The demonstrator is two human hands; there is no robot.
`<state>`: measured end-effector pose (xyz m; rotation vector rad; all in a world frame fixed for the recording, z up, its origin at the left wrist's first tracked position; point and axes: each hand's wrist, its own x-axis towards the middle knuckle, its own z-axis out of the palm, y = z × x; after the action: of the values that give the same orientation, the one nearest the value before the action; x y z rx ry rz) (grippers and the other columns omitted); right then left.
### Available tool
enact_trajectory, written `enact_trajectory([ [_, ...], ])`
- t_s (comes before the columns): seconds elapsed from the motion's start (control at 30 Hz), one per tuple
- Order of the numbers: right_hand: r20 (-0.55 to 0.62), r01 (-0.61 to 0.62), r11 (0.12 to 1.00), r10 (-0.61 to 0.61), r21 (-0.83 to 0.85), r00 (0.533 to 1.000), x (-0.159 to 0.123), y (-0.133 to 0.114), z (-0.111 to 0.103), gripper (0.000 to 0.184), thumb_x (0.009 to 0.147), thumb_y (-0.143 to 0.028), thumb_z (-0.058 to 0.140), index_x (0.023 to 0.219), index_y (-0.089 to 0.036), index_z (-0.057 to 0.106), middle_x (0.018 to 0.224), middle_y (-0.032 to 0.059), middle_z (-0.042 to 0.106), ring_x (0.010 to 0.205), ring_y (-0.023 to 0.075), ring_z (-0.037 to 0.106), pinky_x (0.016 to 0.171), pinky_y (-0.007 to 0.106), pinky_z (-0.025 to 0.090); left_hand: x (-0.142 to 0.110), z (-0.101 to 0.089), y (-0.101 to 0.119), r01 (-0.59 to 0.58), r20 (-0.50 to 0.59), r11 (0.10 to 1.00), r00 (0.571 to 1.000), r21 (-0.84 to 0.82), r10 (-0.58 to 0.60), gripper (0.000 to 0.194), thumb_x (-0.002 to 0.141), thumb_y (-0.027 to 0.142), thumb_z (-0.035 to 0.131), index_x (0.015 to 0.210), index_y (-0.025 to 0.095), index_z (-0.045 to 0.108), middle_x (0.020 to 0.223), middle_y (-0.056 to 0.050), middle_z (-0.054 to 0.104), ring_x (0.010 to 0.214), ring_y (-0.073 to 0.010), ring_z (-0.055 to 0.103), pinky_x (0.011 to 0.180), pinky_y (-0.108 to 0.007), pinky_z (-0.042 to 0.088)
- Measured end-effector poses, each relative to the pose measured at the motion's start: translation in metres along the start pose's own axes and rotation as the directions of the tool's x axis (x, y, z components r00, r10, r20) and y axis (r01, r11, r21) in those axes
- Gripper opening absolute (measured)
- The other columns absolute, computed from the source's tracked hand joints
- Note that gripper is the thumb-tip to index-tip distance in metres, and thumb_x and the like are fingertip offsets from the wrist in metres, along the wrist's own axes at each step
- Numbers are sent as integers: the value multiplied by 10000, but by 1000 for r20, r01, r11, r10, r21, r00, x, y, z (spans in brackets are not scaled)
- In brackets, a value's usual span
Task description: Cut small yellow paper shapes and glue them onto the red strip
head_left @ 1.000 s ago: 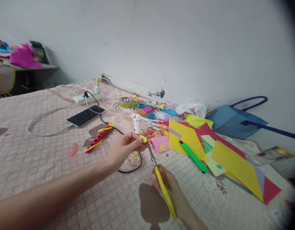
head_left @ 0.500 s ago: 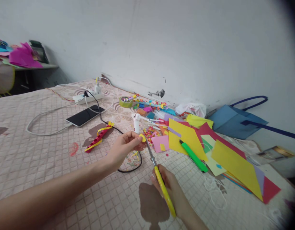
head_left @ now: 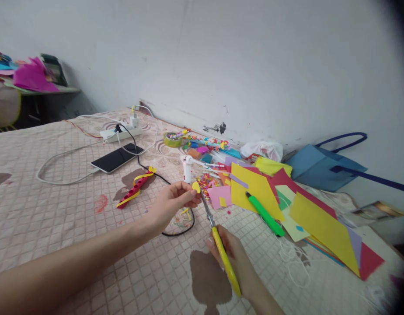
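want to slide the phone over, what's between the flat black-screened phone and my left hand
In the head view, a slim red stick wound with a yellow strip lies between phone and left hand, as does a thin black cable.

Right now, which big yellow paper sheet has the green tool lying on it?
The left sheet, nearer the scissors; the green tool crosses its lower part, not the right sheet.

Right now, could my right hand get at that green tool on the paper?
Probably, though not empty-handed: your right hand holds the yellow-handled scissors. Only bare tablecloth seems to lie between it and the green tool.
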<state>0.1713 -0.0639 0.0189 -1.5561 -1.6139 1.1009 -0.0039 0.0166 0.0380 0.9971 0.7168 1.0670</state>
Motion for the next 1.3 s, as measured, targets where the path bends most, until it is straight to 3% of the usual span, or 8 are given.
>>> enact_trajectory([
  [0.93,0,14,998,-14,-59,1000,0,3,-1,246,796,-378,533,668,-198,427,596,-45,406,566,121,403,532,224,350,3,-3,2,-31,-35,999,999,21,32,162,775,308,627,775,154,577,735,-29,673,696,-122,615,735,-271,476],
  [1.3,-13,13,994,-14,-107,1000,0,10,-2,225,784,-371,572,694,-196,462,590,-31,497,553,124,445,526,221,362,2,-2,5,-23,-66,999,997,35,26,147,755,290,643,760,157,579,708,-27,670,686,-123,613,712,-264,472],
])
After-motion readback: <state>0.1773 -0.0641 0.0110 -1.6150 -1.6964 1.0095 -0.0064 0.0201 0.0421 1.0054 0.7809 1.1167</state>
